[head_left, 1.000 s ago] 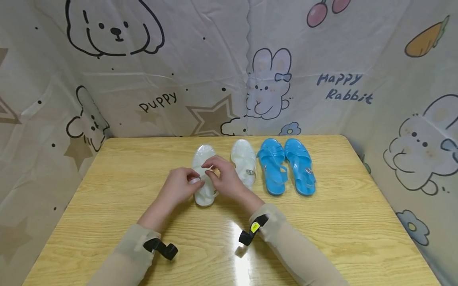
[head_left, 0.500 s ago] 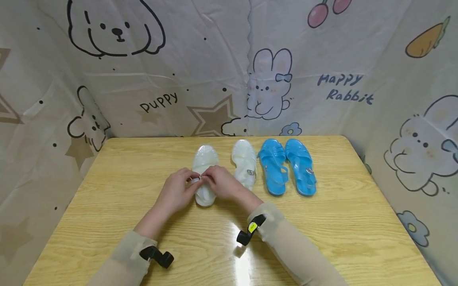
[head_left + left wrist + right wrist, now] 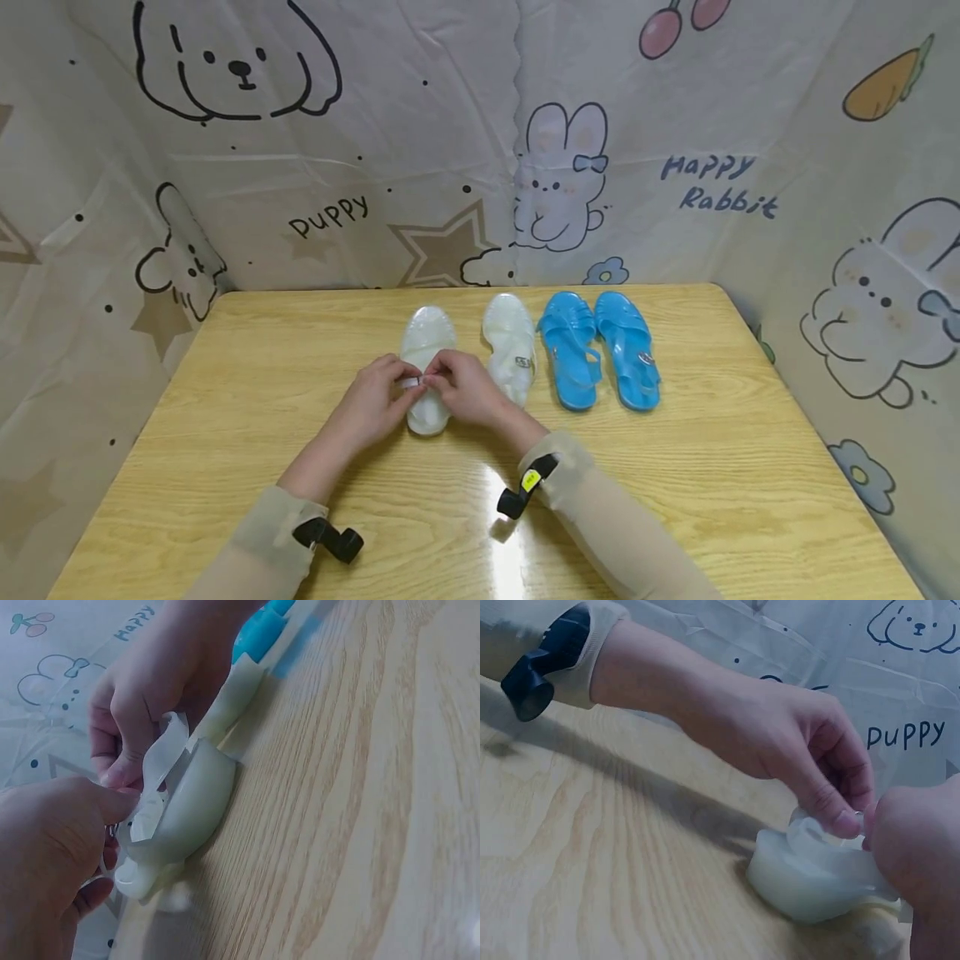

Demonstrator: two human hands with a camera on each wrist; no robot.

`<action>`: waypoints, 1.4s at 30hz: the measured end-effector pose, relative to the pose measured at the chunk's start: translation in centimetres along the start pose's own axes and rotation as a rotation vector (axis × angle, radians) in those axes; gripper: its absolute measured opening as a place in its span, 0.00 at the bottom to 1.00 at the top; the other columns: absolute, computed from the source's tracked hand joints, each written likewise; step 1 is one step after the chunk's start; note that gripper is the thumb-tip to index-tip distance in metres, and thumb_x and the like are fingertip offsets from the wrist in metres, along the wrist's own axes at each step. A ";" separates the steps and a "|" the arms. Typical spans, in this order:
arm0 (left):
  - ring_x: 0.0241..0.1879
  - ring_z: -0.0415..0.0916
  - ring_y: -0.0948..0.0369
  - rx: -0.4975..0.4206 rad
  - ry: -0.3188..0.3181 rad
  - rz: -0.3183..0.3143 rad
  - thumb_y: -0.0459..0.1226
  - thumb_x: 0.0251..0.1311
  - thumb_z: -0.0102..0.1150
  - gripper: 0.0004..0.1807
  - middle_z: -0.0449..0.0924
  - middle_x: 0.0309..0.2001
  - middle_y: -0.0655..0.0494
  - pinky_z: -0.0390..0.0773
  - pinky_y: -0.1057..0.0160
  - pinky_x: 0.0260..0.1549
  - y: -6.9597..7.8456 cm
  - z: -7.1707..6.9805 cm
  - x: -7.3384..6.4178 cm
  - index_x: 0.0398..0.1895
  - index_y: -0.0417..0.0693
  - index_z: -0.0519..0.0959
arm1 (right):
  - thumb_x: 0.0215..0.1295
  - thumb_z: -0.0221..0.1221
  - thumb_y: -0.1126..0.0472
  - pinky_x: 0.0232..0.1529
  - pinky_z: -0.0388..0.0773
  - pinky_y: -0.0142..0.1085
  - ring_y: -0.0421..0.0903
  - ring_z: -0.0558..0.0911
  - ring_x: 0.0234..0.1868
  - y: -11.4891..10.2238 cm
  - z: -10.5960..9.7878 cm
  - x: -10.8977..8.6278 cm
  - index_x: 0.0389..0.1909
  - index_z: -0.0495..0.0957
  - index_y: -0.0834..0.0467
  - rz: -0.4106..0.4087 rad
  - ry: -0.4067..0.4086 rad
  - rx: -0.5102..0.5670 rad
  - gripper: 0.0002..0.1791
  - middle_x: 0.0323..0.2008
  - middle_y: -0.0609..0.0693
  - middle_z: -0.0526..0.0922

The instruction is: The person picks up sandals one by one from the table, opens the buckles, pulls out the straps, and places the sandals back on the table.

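Observation:
A translucent white jelly sandal (image 3: 429, 327) lies on the table with its toe pointing away; in the left wrist view its heel (image 3: 202, 795) and a loosely curved strap show up close. My left hand (image 3: 372, 393) pinches the sandal's ankle strap (image 3: 410, 382) on the left side, where a small metal buckle (image 3: 112, 829) shows beside the fingers. From the right, my right hand (image 3: 467, 390) pinches at the same spot, thumb and fingertip meeting the left fingertips over the sandal. The strap's end is mostly hidden between the fingers.
A second white sandal (image 3: 507, 321), with its buckle fastened, lies just right of my right hand. Two blue sandals, one (image 3: 572, 383) beside the other (image 3: 628, 379), stand farther right. A printed cloth (image 3: 420, 150) hangs behind the wooden table (image 3: 262, 367).
My right hand has come down and left from above the sandal, and its fingers have closed at the strap by the left fingertips. The left hand keeps its pinch, and the sandals stay put.

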State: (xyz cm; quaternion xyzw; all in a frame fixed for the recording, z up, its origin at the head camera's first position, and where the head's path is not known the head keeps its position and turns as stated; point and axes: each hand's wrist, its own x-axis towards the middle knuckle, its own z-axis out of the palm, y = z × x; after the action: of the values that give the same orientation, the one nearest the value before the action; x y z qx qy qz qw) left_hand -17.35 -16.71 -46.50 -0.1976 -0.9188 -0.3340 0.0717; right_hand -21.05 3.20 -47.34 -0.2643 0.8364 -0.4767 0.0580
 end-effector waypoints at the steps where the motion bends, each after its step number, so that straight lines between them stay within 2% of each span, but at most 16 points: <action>1: 0.48 0.80 0.53 0.007 -0.005 0.006 0.40 0.72 0.69 0.10 0.82 0.46 0.53 0.82 0.49 0.51 0.0 0.0 0.0 0.47 0.42 0.86 | 0.75 0.64 0.67 0.45 0.81 0.34 0.41 0.82 0.41 0.1 0.1 -0.1 0.38 0.82 0.58 0.006 0.006 0.018 0.03 0.36 0.46 0.85; 7: 0.47 0.81 0.55 0.024 -0.008 0.041 0.41 0.72 0.68 0.11 0.83 0.47 0.53 0.83 0.51 0.48 -0.1 0.1 -0.1 0.48 0.42 0.86 | 0.77 0.61 0.66 0.40 0.78 0.34 0.42 0.80 0.38 0.7 0.3 -0.4 0.38 0.82 0.59 0.075 0.020 0.142 0.05 0.35 0.47 0.84; 11: 0.46 0.83 0.56 0.014 0.014 0.046 0.40 0.72 0.69 0.10 0.85 0.45 0.54 0.84 0.52 0.46 -0.2 0.1 -0.2 0.48 0.43 0.86 | 0.78 0.59 0.67 0.40 0.79 0.33 0.42 0.81 0.38 0.9 0.3 -0.3 0.38 0.82 0.61 0.083 0.020 0.193 0.06 0.35 0.48 0.85; 17: 0.46 0.85 0.54 0.004 0.038 0.085 0.38 0.70 0.71 0.10 0.87 0.44 0.54 0.85 0.50 0.45 -0.4 0.1 -0.2 0.48 0.43 0.86 | 0.78 0.57 0.71 0.36 0.77 0.31 0.41 0.81 0.34 0.9 0.4 -0.3 0.38 0.80 0.64 0.105 0.037 0.265 0.06 0.32 0.50 0.85; 22: 0.46 0.86 0.53 -0.006 0.049 0.081 0.36 0.69 0.72 0.10 0.88 0.45 0.52 0.86 0.50 0.45 -0.6 0.0 -0.3 0.48 0.43 0.86 | 0.77 0.55 0.72 0.35 0.75 0.30 0.41 0.78 0.34 1.1 0.5 -0.3 0.38 0.79 0.65 0.136 0.048 0.311 0.06 0.31 0.49 0.80; 25: 0.45 0.87 0.52 -0.015 0.055 0.080 0.35 0.68 0.72 0.10 0.88 0.44 0.51 0.86 0.49 0.46 -0.9 0.0 -0.5 0.48 0.41 0.86 | 0.79 0.55 0.70 0.37 0.76 0.30 0.42 0.80 0.36 1.1 0.4 -0.2 0.40 0.79 0.65 0.153 0.022 0.349 0.06 0.33 0.49 0.83; 28: 0.45 0.87 0.52 -0.032 0.061 0.086 0.35 0.68 0.72 0.09 0.88 0.44 0.51 0.86 0.50 0.45 -1.1 -0.1 -0.5 0.48 0.41 0.86 | 0.80 0.57 0.66 0.41 0.78 0.32 0.42 0.82 0.39 0.7 0.1 0.0 0.42 0.80 0.65 0.138 -0.019 0.327 0.07 0.35 0.50 0.86; 30: 0.45 0.86 0.53 -0.040 0.063 0.092 0.35 0.68 0.72 0.09 0.88 0.44 0.51 0.86 0.50 0.45 -1.1 -0.1 -0.6 0.47 0.41 0.86 | 0.80 0.59 0.61 0.43 0.78 0.33 0.41 0.82 0.40 0.4 0.0 0.1 0.42 0.82 0.62 0.110 -0.052 0.262 0.09 0.36 0.49 0.86; 35: 0.45 0.86 0.54 -0.036 0.069 0.093 0.36 0.69 0.71 0.08 0.87 0.44 0.52 0.86 0.51 0.45 -1.2 0.0 -0.7 0.47 0.42 0.86 | 0.79 0.61 0.55 0.36 0.75 0.31 0.38 0.78 0.35 -0.2 0.0 0.3 0.37 0.82 0.57 0.045 -0.095 0.093 0.11 0.32 0.43 0.83; 38: 0.47 0.86 0.53 -0.039 0.067 0.092 0.36 0.70 0.70 0.09 0.88 0.45 0.52 0.86 0.50 0.46 -1.3 0.1 -0.7 0.48 0.42 0.86 | 0.79 0.61 0.59 0.35 0.74 0.31 0.39 0.78 0.34 -0.2 0.0 0.3 0.33 0.81 0.56 0.041 -0.086 0.087 0.11 0.30 0.43 0.83; 42: 0.48 0.86 0.51 -0.051 0.055 0.087 0.37 0.70 0.70 0.09 0.88 0.46 0.51 0.86 0.50 0.48 -1.4 0.2 -0.5 0.49 0.42 0.85 | 0.79 0.58 0.63 0.41 0.77 0.32 0.40 0.82 0.39 0.2 0.1 0.3 0.34 0.80 0.60 0.067 -0.069 0.193 0.11 0.32 0.48 0.87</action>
State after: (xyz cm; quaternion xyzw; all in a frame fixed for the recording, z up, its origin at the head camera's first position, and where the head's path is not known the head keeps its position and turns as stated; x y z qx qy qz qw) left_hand -17.42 -17.67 -47.62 -0.2296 -0.8983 -0.3591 0.1064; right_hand -21.38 3.06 -47.49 -0.2457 0.7924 -0.5435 0.1277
